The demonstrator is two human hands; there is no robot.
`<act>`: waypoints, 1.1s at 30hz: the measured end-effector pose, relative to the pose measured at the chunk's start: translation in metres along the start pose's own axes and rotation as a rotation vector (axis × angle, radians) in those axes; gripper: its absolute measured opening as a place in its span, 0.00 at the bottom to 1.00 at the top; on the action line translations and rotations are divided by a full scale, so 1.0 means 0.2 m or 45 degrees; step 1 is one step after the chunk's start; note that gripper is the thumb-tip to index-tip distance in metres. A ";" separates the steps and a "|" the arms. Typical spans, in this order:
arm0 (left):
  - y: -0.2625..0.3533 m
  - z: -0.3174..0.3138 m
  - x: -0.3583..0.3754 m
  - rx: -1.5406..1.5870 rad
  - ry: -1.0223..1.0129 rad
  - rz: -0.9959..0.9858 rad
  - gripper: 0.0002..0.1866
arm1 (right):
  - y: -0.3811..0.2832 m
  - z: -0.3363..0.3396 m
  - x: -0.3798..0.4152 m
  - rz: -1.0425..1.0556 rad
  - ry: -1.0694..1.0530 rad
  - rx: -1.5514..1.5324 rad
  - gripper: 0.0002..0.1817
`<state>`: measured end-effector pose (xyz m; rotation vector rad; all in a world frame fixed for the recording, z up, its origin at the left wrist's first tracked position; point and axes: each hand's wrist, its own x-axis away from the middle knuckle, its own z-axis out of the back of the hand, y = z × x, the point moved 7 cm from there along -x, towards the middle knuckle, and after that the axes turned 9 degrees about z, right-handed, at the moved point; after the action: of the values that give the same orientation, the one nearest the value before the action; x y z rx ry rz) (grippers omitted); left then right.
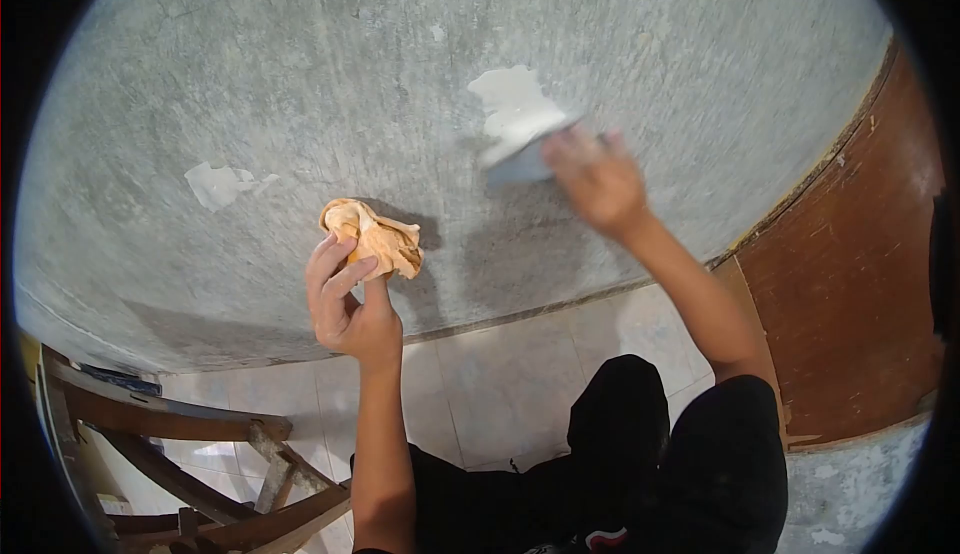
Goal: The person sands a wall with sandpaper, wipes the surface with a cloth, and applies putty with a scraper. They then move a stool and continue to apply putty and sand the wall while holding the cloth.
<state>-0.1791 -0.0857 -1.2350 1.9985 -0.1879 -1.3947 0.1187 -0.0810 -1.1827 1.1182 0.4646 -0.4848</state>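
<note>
Against the grey wall, my right hand (598, 179) grips a flat scraper (522, 162), blurred by motion. Its blade lies along the lower edge of a white patch (515, 99) on the wall. My left hand (350, 299) is raised at the centre left, its fingers closed on a crumpled orange-beige cloth (372, 237) in front of the wall. A smaller whitish patch (222, 184) marks the wall left of the cloth.
A wooden frame (190, 419) stands at the lower left on the tiled floor (490, 394). The brown wooden panel (850, 284) is at the right, beside the wall's edge. My knees in black clothing are at the bottom.
</note>
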 end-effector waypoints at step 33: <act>-0.21 -0.42 0.56 0.912 -0.970 1.615 0.19 | -0.66 -0.32 0.24 -2.264 0.585 -2.577 0.16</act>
<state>-0.0691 -0.0703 -1.3308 1.1059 -2.0811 -1.1068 0.0730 -0.0762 -1.3301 -1.4737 1.7271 -0.7989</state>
